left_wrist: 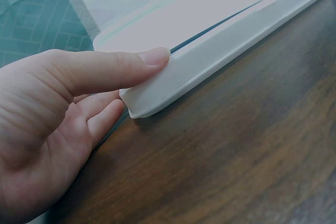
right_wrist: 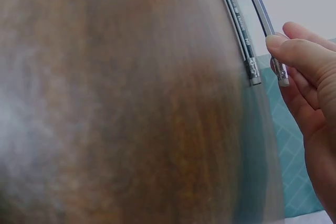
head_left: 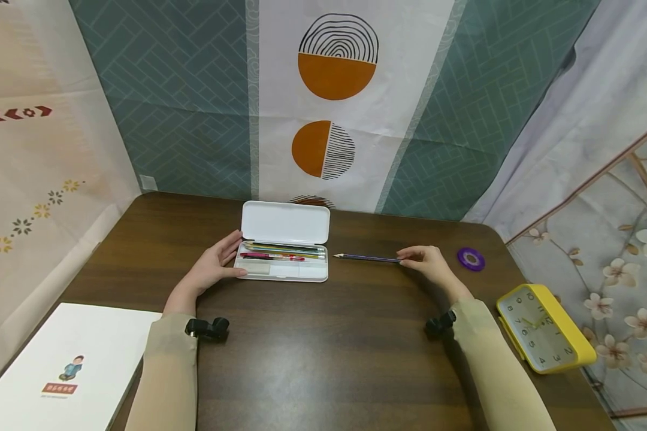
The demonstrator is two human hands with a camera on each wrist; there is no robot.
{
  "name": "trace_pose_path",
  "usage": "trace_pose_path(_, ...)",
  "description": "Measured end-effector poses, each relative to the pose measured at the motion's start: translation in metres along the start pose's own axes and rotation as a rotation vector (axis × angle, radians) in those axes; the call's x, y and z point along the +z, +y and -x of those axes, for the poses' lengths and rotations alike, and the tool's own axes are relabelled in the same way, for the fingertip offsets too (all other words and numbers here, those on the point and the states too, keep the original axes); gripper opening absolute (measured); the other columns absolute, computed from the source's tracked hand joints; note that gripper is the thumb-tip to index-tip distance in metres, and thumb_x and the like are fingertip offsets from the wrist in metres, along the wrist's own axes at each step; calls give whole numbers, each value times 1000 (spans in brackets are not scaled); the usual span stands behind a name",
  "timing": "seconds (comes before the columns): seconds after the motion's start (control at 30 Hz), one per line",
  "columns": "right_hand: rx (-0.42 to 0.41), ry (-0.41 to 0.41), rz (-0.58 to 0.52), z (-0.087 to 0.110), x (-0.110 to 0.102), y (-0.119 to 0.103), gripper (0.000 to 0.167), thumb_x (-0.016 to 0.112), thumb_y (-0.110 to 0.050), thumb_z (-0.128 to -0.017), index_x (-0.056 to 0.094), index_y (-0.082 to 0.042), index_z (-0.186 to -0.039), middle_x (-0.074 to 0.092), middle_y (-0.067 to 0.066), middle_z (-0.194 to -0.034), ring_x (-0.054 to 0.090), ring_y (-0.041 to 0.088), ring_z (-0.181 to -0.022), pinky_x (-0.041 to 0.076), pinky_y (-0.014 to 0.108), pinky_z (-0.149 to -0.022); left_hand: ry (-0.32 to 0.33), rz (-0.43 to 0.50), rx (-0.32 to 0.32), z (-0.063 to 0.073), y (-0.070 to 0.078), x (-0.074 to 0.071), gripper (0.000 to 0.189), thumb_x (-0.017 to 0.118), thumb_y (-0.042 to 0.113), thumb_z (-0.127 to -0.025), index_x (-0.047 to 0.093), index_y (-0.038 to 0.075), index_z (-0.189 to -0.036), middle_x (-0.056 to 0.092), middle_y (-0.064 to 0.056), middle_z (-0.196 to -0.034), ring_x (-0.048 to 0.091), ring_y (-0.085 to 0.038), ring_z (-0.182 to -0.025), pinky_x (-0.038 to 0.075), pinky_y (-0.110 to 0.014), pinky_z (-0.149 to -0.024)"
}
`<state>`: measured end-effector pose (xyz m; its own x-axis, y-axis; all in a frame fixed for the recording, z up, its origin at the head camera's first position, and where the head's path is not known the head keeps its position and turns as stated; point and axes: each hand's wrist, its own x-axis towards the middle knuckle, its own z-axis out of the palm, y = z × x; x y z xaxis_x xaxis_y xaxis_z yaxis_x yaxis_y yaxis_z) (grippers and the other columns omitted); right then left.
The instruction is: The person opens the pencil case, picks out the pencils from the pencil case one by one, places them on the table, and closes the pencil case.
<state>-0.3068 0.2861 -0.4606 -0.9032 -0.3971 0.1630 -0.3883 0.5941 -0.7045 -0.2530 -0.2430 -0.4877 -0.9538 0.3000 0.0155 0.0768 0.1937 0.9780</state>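
A white pencil case [head_left: 286, 278] lies with its lid [head_left: 286, 221] raised, holding several pencils [head_left: 288, 249], a pink pen [head_left: 256, 255] and a white eraser [head_left: 257, 268]. My left hand [head_left: 218, 263] holds the case at its left end, thumb on the front rim and fingers around the side. To the right, my right hand [head_left: 423, 261] pinches a dark pencil [head_left: 363, 258] near its eraser end, between thumb and fingers. The sharpened tip points left at the case. In the right wrist view a matching pencil shape [right_wrist: 239, 27] runs alongside; I cannot tell whether it is a reflection.
A purple ring-shaped object [head_left: 471, 258] lies right of my right hand. Nearer on that side stands a yellow clock [head_left: 541, 329]. A white book or box [head_left: 70, 359] is at the front left of the brown table [head_left: 313, 353]. Patterned cloth hangs behind the table.
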Motion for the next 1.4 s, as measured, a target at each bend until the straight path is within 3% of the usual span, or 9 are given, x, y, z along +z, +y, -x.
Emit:
trace_pose_path(0.5,13,-29,20,3,4,6,19,72,-4,-87,74,0,-106,75,15,-97,65,-4,-80,55,12,-72,0,-11,1,1,0,0,102,77,1,-81,9,5,-157,14,-14,-164,15,-31,-151,23,-34,-120)
trace_pose_path(1.0,17,-59,150,0,4,2,19,75,-9,-85,76,-4,-103,76,9,-94,70,23,-89,56,21,-79,0,-19,-7,1,4,1,102,77,2,-81,9,4,-157,14,-15,-164,15,-32,-150,21,-41,-120)
trace_pose_path(1.4,28,-62,132,1,3,1,22,76,-9,-84,75,-3,-105,76,10,-95,70,20,-87,55,17,-77,-1,-15,-8,2,2,0,102,77,2,-81,9,4,-157,14,-15,-164,16,-32,-151,23,-36,-120)
